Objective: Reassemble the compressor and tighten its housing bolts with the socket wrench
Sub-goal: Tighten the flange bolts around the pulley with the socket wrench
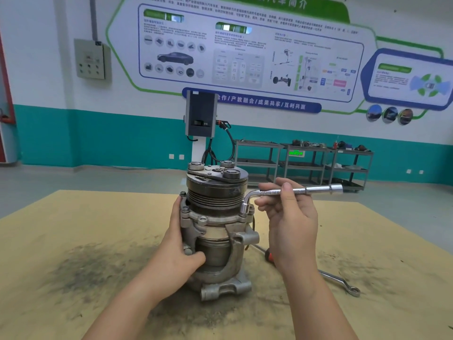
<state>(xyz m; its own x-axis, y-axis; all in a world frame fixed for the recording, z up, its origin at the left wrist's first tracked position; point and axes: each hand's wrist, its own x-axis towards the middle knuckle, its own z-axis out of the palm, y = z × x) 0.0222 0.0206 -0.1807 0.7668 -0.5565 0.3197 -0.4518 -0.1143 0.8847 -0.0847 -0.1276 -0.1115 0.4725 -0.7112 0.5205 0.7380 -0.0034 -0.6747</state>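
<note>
While the compressor (217, 231) stood upright on the table (73, 241), the left hand (180, 251) gripped its housing. The right hand's (289, 217) fingers (266, 187) pinched the socket wrench (294, 191), its socket seated on a housing bolt (245, 209)

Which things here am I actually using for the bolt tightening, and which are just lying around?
In use: compressor, steadied by left hand; socket wrench, held by right hand.
Lying about: ring spanner; screwdriver, partly hidden behind the right wrist.
</note>
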